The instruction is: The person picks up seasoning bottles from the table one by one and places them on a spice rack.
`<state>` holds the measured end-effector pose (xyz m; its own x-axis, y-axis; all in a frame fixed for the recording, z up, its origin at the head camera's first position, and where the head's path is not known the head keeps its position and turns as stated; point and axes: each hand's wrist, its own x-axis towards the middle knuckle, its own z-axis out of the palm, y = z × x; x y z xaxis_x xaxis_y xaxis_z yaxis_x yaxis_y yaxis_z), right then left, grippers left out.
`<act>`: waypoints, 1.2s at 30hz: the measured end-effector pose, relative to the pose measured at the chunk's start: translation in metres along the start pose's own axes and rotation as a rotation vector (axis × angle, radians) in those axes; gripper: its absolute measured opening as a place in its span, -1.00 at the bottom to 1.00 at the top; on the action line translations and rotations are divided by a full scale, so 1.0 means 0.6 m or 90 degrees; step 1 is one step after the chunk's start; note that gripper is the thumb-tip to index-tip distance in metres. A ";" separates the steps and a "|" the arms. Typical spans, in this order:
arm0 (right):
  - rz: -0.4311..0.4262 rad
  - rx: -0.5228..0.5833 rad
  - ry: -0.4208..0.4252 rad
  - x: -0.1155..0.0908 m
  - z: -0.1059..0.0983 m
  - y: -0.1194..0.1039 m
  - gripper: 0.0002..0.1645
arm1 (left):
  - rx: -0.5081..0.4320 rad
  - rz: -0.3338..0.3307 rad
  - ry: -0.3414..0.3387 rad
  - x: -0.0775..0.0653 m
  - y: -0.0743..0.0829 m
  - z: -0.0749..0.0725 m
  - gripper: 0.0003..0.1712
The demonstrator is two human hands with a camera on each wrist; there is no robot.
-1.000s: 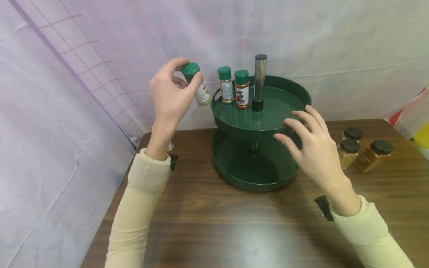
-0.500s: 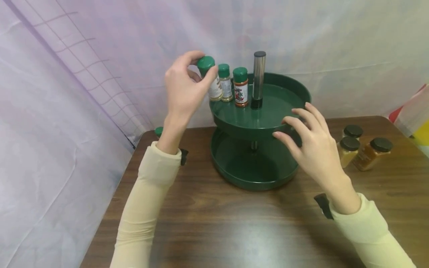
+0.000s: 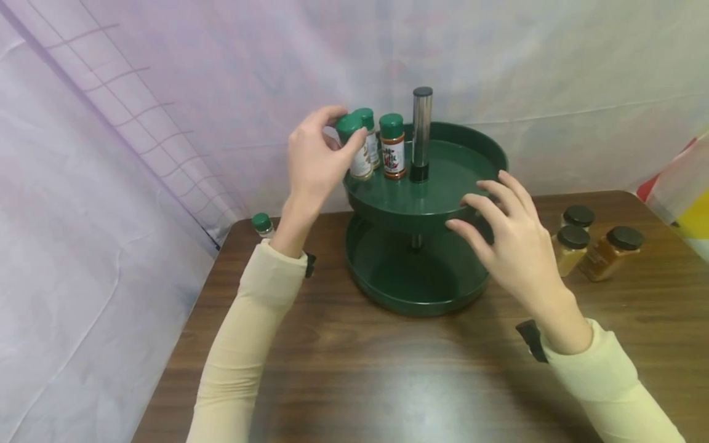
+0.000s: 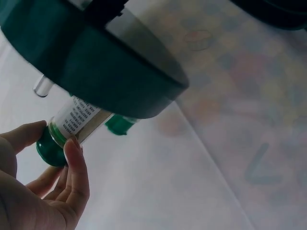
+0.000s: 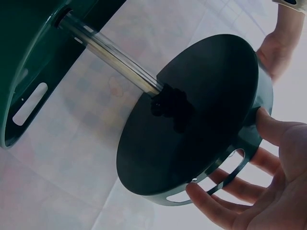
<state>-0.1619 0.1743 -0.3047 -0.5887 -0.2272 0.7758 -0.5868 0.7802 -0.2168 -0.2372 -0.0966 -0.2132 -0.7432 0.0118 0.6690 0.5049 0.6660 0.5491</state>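
Observation:
My left hand (image 3: pixel 317 161) pinches a green-capped seasoning bottle (image 3: pixel 361 165) by its cap between thumb and fingers. The bottle stands nearly upright at the left side of the green two-tier rack's upper tray (image 3: pixel 412 209), overlapping another green-capped bottle (image 3: pixel 372 145). To its right is a red-labelled chili seasoning bottle (image 3: pixel 393 154). In the left wrist view, the tray wall (image 4: pixel 100 67) hides the lower part of the held bottle. My right hand (image 3: pixel 517 249) grips the upper tray's right front wall, thumb outside, fingers over the rim by the handle slot (image 5: pixel 235 165).
A metal post (image 3: pixel 422 132) rises through the rack's middle above the lower tray (image 3: pixel 418 301). Several black-lidded spice jars (image 3: pixel 609 261) stand at the right of the wooden table (image 3: pixel 360 381). Another green-capped bottle (image 3: pixel 263 225) is at the back left, partly behind the left wrist.
My left hand has carried the seasoning bottle rightward from outside the rack and lowered it over the upper tray's left side. The right hand has stayed at the tray's rim.

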 end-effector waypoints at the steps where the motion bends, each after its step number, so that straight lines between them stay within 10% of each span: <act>1: 0.000 0.000 0.000 0.000 0.000 0.000 -0.54 | 0.003 -0.004 -0.002 0.000 -0.002 0.002 -0.55; 36: -0.006 0.009 -0.002 0.000 0.001 -0.004 -0.53 | 0.062 -0.091 -0.110 -0.001 -0.033 0.004 -0.41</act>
<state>-0.1608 0.1723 -0.3048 -0.5852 -0.2366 0.7756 -0.6002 0.7695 -0.2182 -0.2478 -0.1082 -0.2254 -0.8723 0.0344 0.4878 0.3506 0.7392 0.5750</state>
